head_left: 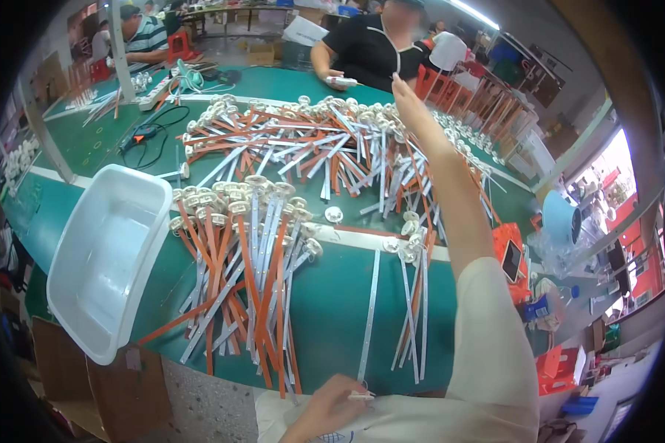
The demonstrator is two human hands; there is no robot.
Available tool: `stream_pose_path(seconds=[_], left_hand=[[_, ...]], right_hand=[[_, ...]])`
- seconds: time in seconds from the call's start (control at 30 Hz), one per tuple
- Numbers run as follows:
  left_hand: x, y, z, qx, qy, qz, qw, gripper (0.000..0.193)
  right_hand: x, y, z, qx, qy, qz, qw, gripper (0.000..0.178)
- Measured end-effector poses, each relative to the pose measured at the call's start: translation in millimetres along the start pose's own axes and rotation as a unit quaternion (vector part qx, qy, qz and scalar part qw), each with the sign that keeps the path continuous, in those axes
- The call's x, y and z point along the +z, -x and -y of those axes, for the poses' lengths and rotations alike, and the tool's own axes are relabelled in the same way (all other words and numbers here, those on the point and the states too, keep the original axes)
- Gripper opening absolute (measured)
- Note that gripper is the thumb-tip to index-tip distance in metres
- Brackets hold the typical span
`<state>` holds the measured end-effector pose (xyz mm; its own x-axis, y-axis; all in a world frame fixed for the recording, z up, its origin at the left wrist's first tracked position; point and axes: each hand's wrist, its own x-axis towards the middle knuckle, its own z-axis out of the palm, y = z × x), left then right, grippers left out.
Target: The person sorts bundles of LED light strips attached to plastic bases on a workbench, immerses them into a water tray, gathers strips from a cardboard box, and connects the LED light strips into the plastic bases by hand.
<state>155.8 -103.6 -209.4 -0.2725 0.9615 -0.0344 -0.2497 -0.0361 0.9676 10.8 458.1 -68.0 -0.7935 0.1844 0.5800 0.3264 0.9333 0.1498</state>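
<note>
Near the table's front edge my left hand [336, 402] is closed, its fingers pinched at the lower end of a white LED strip [370, 317] that lies up the green table. A small white piece with thin wire shows at those fingertips. My right arm reaches far across the table; the right hand [414, 107] is raised edge-on, fingers stretched out, nothing visible in it. Beside the single strip lies a small bundle of strips with round white caps [414, 295]. Left of it is a larger pile of white and orange strips [258, 280], caps at the far end.
A white plastic tub [111, 258] stands at the left. Beyond a pale divider lies a wide heap of capped strips [310, 148]. A corded tool [144, 134] rests at the far left. Across the table a person [369, 52] holds a white object. An orange bag with a phone [511, 262] hangs right.
</note>
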Motion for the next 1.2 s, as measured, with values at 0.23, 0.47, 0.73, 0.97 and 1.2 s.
stream_pose_path(seconds=[0.23,0.47,0.73,0.97,1.2], left_hand=[[13.8,-12.9,-2.7,0.105,0.037,-0.07,0.991,0.021],[30.5,9.0,-38.8,0.224,-0.251,0.014,0.942,0.022],[22.3,25.3,-12.5,0.228,-0.254,-0.105,0.934,0.032],[11.9,14.4,-31.3,0.215,-0.361,-0.191,0.887,0.039],[14.4,11.0,-33.6,0.112,-0.07,-0.143,0.981,0.022]], right_hand=[[-130.9,123.2,118.9,0.03,-0.262,0.565,0.782,0.042],[-178.8,313.3,291.5,0.383,-0.675,0.525,0.349,0.053],[-192.1,297.6,307.1,0.343,-0.713,0.393,0.469,0.027],[-204.5,321.3,317.6,0.21,-0.788,0.127,0.565,0.012],[-217.9,314.7,327.1,0.259,-0.723,0.075,0.636,0.017]])
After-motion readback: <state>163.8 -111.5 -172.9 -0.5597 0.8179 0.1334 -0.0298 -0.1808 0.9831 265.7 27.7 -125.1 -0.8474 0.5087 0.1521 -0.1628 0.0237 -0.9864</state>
